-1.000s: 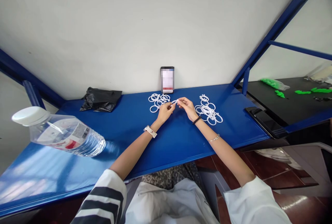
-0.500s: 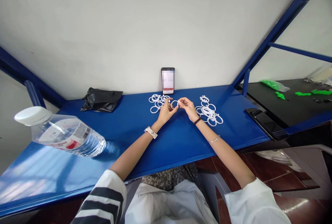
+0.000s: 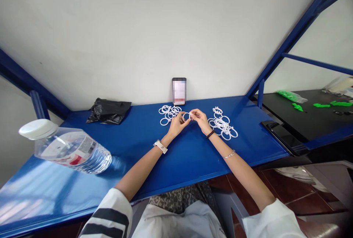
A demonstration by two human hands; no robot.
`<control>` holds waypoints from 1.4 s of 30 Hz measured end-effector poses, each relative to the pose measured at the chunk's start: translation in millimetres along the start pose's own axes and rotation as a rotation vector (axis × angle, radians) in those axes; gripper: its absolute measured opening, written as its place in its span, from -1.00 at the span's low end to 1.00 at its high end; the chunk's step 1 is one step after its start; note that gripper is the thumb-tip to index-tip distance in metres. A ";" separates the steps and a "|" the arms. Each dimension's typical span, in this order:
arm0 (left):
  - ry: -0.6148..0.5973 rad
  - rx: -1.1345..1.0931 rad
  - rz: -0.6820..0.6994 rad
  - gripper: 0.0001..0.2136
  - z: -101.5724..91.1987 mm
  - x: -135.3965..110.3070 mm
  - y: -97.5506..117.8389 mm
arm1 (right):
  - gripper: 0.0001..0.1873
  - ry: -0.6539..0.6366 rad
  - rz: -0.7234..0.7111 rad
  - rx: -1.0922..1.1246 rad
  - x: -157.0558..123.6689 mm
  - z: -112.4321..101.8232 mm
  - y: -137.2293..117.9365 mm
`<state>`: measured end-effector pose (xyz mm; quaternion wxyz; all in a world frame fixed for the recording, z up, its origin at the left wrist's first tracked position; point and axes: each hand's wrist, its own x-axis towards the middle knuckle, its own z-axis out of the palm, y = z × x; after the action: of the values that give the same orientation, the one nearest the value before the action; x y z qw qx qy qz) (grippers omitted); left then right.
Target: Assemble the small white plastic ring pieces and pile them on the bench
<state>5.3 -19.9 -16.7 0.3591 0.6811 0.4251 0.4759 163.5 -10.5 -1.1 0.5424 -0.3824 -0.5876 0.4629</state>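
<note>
Between my two hands is a thin white ring (image 3: 186,113), raised just above the blue tabletop. My left hand (image 3: 176,125) grips its left and lower side with thumb and curled fingers. At the ring's right edge my right hand (image 3: 201,120) pinches it, fingertips close to a small white part whose shape I cannot make out. Behind and left of my left hand lies a loose group of white rings (image 3: 164,121). A second heap of white rings (image 3: 222,123), several overlapping and some with small knobs, lies to the right of my right hand.
A phone (image 3: 179,91) leans against the wall behind my hands. At the left are a black plastic bag (image 3: 109,110) and a large water bottle (image 3: 71,146). A dark glossy device (image 3: 284,135) lies by the right edge; green pieces (image 3: 321,105) lie on the black table beyond.
My left index finger, raised and apart before, has curled down onto the ring. The right hand keeps its pinch. The whole view has shifted slightly, so things appear lower.
</note>
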 end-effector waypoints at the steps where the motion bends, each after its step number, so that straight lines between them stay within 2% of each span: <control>1: -0.005 0.003 -0.002 -0.60 0.0 0.1 -0.2 | -0.73 0.002 -0.001 -0.007 0.0 -0.1 -0.2; 8: -0.040 -0.025 -0.028 -0.59 0.5 0.2 -0.1 | -0.71 0.015 -0.024 -0.057 -0.9 0.2 0.3; 22: 0.020 -0.019 -0.044 -0.59 0.9 1.2 4.9 | -0.68 0.024 0.033 0.032 -3.6 4.9 -0.9; 26: 0.050 0.007 -0.042 -0.59 1.5 1.7 5.4 | -0.68 0.011 0.011 0.015 -3.9 5.2 -1.5; 42: 0.025 -0.006 -0.031 -0.65 2.0 2.3 2.7 | -0.69 0.048 -0.030 -0.074 -2.8 7.0 3.1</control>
<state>8.2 -18.9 -14.1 0.3632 0.6673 0.4385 0.4802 156.7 -13.3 -4.7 0.5486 -0.4044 -0.5969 0.4234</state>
